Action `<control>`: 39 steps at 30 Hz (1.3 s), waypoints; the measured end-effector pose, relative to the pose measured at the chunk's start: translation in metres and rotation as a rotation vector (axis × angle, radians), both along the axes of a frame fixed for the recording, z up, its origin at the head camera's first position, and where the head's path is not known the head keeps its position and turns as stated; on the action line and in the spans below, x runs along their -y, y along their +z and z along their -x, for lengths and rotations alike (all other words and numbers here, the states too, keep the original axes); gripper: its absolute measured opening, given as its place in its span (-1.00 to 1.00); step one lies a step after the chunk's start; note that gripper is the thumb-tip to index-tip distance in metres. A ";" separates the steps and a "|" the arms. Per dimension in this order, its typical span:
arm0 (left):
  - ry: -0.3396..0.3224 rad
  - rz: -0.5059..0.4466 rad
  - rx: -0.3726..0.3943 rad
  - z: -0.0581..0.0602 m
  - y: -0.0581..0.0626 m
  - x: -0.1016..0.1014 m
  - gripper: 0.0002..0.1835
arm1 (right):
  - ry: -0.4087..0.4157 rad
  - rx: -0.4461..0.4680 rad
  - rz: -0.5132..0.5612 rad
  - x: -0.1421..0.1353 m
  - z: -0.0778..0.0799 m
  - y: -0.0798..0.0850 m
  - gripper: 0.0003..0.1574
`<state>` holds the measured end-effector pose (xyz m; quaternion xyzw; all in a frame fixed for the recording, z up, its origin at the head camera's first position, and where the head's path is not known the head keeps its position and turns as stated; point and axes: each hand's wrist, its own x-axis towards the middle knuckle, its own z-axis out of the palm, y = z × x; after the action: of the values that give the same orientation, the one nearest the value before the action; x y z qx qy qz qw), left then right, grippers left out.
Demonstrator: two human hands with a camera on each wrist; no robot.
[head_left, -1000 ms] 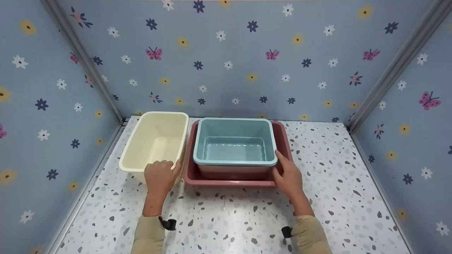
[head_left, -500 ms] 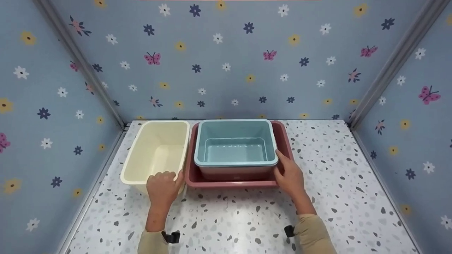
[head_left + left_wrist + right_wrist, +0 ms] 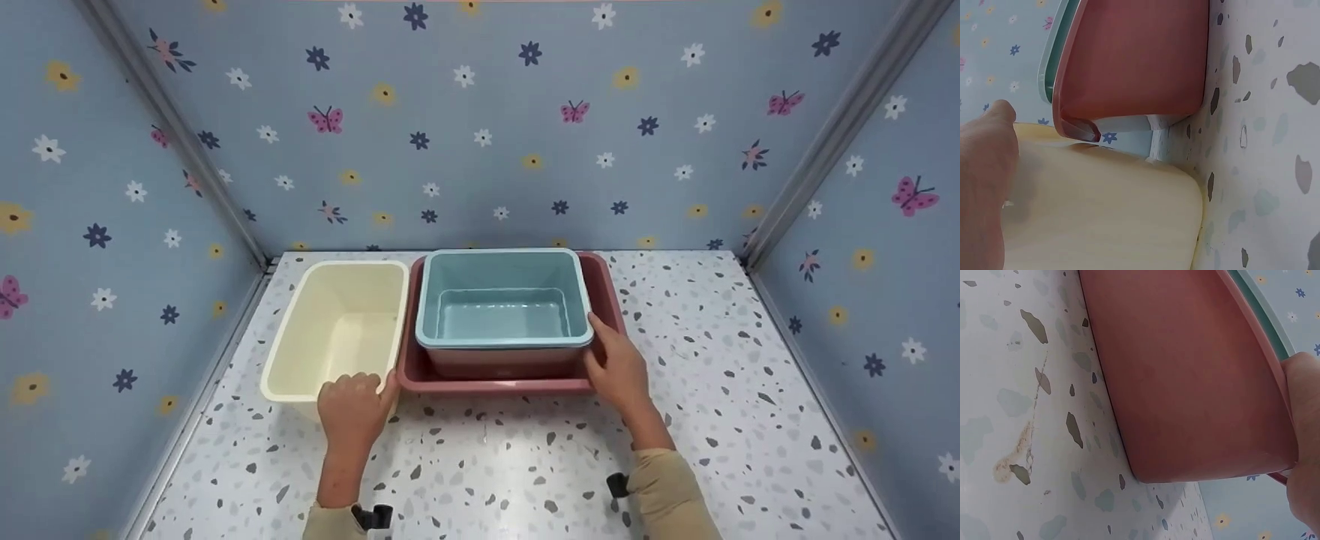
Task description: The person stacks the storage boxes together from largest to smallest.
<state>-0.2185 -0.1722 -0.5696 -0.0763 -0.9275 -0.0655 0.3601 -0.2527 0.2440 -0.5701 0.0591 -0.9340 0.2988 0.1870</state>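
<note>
My left hand [image 3: 352, 411] grips the front rim of a cream plastic basin [image 3: 300, 330], fingers curled over it and thumb along the right corner. This basin stands at the left; in the left wrist view its wall [image 3: 1100, 208] shows close beside a dusty-red basin [image 3: 1134, 56]. Inside the wider dusty-red basin [image 3: 495, 388] sits a light blue basin [image 3: 502, 319], with a pinkish wall showing below its front rim. My right hand [image 3: 621, 371] pinches the blue basin's front right corner, reaching over the red basin's rim.
A speckled white tabletop [image 3: 480, 465] lies under the basins. Blue panels with flowers and butterflies stand around it: a back wall [image 3: 510, 180], a left wall [image 3: 75, 330] and a right wall [image 3: 885, 300]. Grey metal posts [image 3: 832, 135] mark the back corners.
The cream basin, in my left hand, has come down and toward me, then slightly right, its right rim now against the red basin's left edge. My right hand has kept its place.
</note>
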 end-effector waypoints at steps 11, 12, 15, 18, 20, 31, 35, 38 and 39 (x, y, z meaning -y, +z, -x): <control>0.022 -0.007 0.027 -0.009 0.003 -0.002 -0.41 | 0.022 -0.061 0.010 -0.002 0.005 -0.001 -0.22; 0.022 -0.007 0.025 -0.009 0.003 -0.002 -0.41 | 0.023 -0.063 0.010 -0.002 0.005 -0.001 -0.21; 0.022 -0.012 0.020 -0.012 0.003 -0.003 -0.41 | 0.020 -0.052 0.007 -0.003 0.004 -0.001 -0.21; 0.025 -0.012 0.009 -0.016 0.002 -0.003 -0.40 | 0.012 -0.036 0.009 -0.003 0.002 0.000 -0.21; 0.027 -0.009 -0.004 -0.018 0.002 -0.003 -0.40 | 0.008 -0.032 0.014 -0.003 0.001 0.001 -0.21; 0.050 -0.016 -0.034 -0.030 0.003 -0.001 -0.42 | 0.023 -0.059 -0.002 0.000 0.003 -0.002 -0.21; 0.057 -0.003 -0.029 -0.033 0.002 0.000 -0.43 | 0.022 -0.062 0.000 -0.001 0.003 -0.002 -0.22; 0.058 0.001 -0.031 -0.035 0.000 -0.001 -0.43 | 0.026 -0.067 -0.002 -0.002 0.002 -0.003 -0.22; 0.061 0.001 -0.028 -0.036 0.000 -0.001 -0.43 | 0.025 -0.066 -0.002 -0.002 0.002 -0.003 -0.22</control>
<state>-0.1825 -0.1716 -0.5700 -0.0491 -0.9243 -0.0531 0.3748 -0.2547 0.2459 -0.5729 0.0807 -0.9268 0.2979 0.2139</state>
